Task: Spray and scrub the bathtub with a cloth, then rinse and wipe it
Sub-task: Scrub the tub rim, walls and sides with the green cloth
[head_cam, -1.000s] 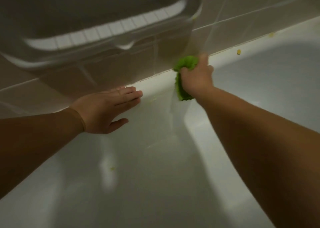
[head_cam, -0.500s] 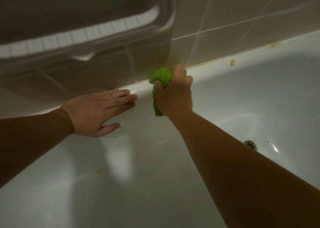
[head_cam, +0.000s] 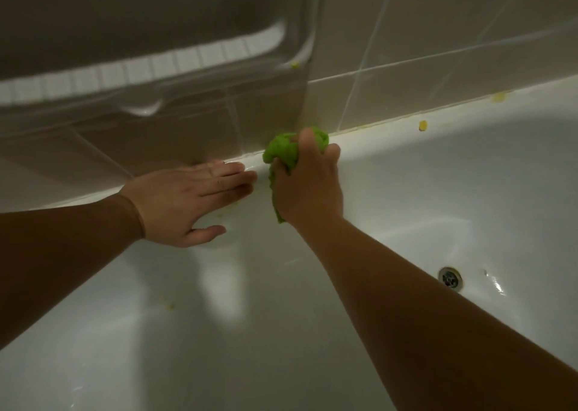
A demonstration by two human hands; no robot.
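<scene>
Now, R hand: right hand (head_cam: 308, 185) clenched round green cloth (head_cam: 283, 154), pressing it on far bathtub rim (head_cam: 406, 135) at wall corner, prob. scrubbing the seam.
L hand: left hand (head_cam: 190, 201) flat, fingers straight on rim, bracing the lean.
Cloth axis: bunched, hangs roughly vertical, tail down into tub.
Left over: yellow specks (head_cam: 423, 125) further along rim.

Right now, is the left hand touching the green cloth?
Apart. The head view shows a strip of white tub rim between the left hand fingertips and the green cloth, which the right hand grips.
</scene>
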